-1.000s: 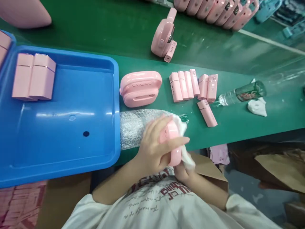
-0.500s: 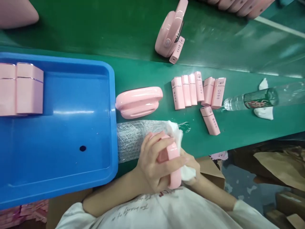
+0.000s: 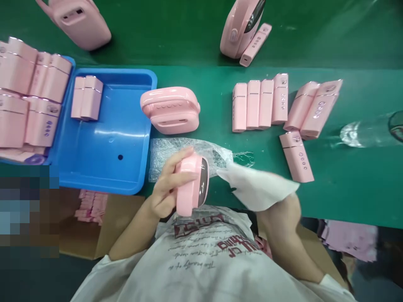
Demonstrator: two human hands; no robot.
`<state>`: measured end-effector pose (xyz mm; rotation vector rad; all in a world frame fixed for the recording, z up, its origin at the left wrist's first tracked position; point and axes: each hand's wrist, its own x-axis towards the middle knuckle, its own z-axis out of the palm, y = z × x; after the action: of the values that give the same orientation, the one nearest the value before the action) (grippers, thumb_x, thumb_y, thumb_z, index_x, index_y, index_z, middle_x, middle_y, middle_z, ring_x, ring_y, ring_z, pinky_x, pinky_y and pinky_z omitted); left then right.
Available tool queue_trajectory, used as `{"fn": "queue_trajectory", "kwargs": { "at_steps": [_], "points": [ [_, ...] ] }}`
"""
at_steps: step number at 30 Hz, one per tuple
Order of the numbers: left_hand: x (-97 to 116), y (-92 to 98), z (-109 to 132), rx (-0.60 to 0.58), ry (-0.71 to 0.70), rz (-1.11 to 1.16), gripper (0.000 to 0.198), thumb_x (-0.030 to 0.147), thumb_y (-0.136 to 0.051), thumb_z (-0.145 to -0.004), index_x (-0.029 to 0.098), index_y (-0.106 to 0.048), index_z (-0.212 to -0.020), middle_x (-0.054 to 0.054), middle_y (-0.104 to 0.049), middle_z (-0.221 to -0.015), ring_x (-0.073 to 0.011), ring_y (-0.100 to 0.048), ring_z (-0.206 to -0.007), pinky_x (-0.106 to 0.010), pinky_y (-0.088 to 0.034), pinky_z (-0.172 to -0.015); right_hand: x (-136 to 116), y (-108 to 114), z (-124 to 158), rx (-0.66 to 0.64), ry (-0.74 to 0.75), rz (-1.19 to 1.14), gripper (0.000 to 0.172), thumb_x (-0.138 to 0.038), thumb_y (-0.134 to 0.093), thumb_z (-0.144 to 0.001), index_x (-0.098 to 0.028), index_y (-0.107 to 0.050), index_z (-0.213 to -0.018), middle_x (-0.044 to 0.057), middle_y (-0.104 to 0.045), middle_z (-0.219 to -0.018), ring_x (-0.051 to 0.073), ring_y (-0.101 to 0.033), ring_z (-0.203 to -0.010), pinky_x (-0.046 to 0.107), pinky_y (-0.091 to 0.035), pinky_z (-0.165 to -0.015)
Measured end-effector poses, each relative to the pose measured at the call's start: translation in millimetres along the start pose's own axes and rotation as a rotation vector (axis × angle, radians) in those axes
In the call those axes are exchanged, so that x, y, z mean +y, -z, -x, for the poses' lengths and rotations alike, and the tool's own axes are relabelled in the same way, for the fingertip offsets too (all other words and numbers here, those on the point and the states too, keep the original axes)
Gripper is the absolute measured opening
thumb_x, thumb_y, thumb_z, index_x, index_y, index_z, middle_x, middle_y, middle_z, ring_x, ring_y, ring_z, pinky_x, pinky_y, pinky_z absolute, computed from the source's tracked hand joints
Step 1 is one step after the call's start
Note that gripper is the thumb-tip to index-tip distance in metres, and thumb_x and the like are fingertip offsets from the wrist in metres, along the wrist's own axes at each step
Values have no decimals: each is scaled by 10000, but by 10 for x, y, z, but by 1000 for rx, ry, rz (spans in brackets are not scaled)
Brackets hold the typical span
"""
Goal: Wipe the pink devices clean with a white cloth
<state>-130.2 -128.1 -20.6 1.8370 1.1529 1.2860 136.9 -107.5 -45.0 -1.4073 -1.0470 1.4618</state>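
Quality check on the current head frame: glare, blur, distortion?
Head view: glare streak across the tray; right hand smeared, probably by motion, left hand and its pink device crisper; bottle looks soft and stretched, cut off by the right edge; a patch at lower left is pixelated, contents unreadable.
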Motion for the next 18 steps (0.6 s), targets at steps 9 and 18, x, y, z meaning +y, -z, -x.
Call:
{"fn": "queue_trajectory", "kwargs": {
  "at_steps": [9,18],
  "points": [
    [286,-90,-6,86,116,-51,676,618,-680,-727,335,-522,-1319,-70,-353,-1543,-384,-355,-1396,-605,-349,-1103,-272,119,-356,16,-433,-590,642,-535,-811,-588,-308,-649,-1166,5,-675,-1224,251,-663,-1085,380,-596,-882],
    [102,-312,200,484,190,46,652,528,-689,-723,250,-592,-1305,-92,-605,-1330,-341,-535,-1270,-474,-398,-1113,-210,97,-275,89,-459,-449,622,-323,-899,-497,-202,-675,-1065,47,-743,-936,253,-718,-893,388,-614,-822]
  ]
}}
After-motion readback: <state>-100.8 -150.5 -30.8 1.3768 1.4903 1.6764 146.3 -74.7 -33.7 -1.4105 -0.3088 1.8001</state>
